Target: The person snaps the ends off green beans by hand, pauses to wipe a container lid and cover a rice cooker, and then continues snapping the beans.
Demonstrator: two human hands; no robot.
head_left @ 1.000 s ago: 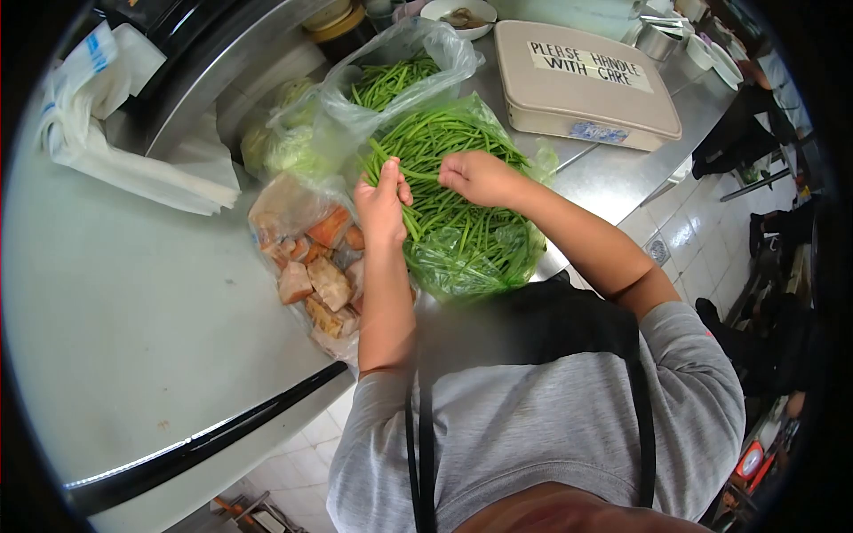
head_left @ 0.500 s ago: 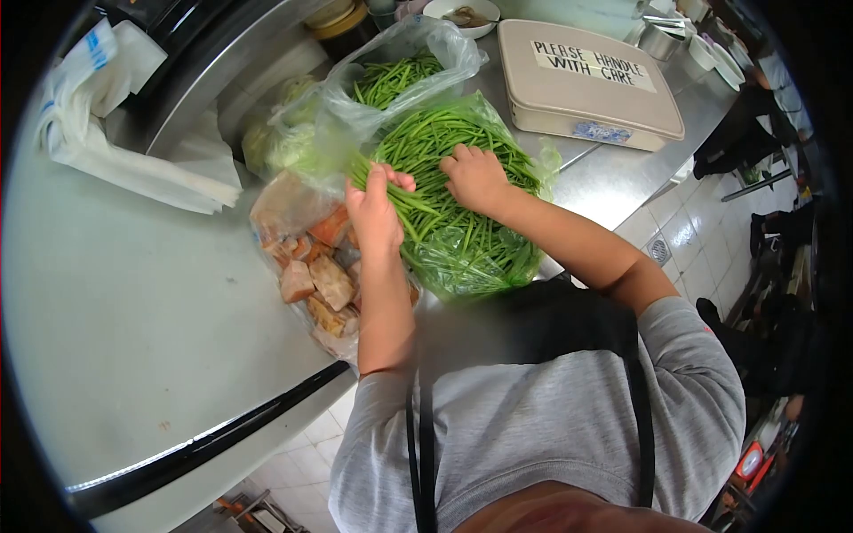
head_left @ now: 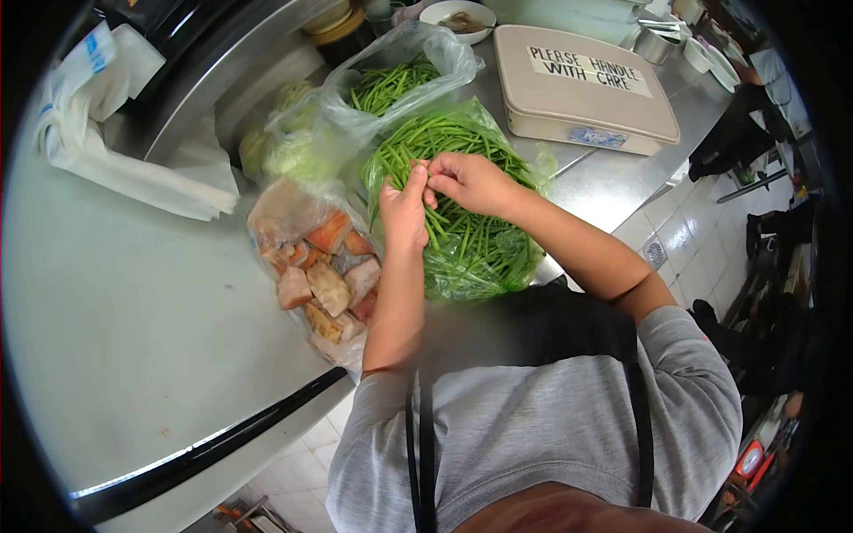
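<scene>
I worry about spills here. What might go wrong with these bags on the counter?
1. The green bag of green beans lies at the counter edge; with the left hand and right hand both pinching beans, a tug may slide it off.
2. The clear bag of orange chunks sits by the left forearm near the edge; a nudge might tip it.

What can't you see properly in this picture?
All in the head view:
- Whether the left hand and right hand pinch a bean: their fingertips meet over the green beans, and it is too small to tell.
- Bowl: cut off by the top edge, contents unclear.
- Orange chunks: crinkled plastic blurs what they are.
- Far right: hidden by the dark lens rim.
</scene>
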